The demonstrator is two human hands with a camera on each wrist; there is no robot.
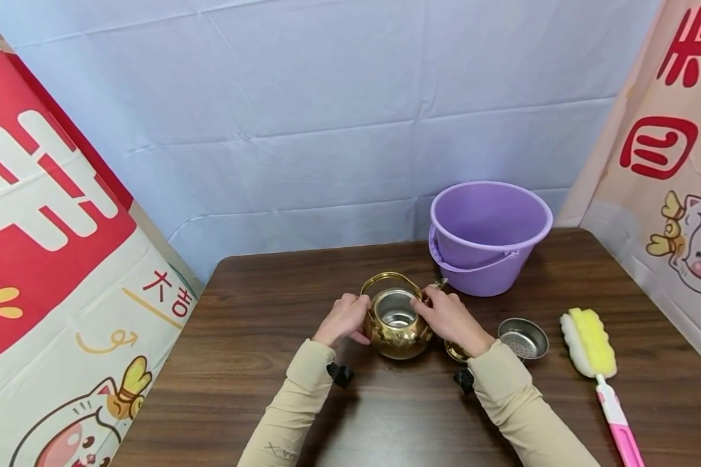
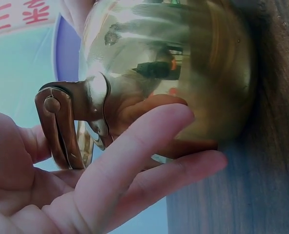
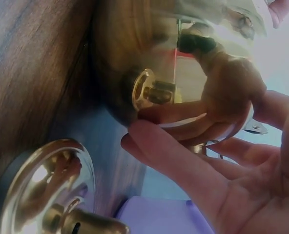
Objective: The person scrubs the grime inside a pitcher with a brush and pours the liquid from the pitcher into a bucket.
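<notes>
A shiny gold kettle [image 1: 398, 342] stands lidless on the wooden table, its steel inside showing and its hoop handle [image 1: 390, 275] raised. My left hand [image 1: 347, 318] holds it from the left by the handle's hinge; in the left wrist view two fingers [image 2: 139, 134] lie along its belly [image 2: 203, 44]. On the other side my right hand [image 1: 446, 314] grips the kettle, thumb at the rim and fingers [image 3: 176, 161] against the wall. Beside that hand lies the gold lid [image 1: 455, 352], partly hidden by the wrist in the head view; its knob shows in the right wrist view.
Behind the kettle to the right stands a purple bucket [image 1: 481, 263] with its handle lowered. A round metal strainer [image 1: 523, 338] sits right of my right wrist. Farther right lies a sponge brush [image 1: 597, 344] with a pink and white handle. Cloth hangs around the table.
</notes>
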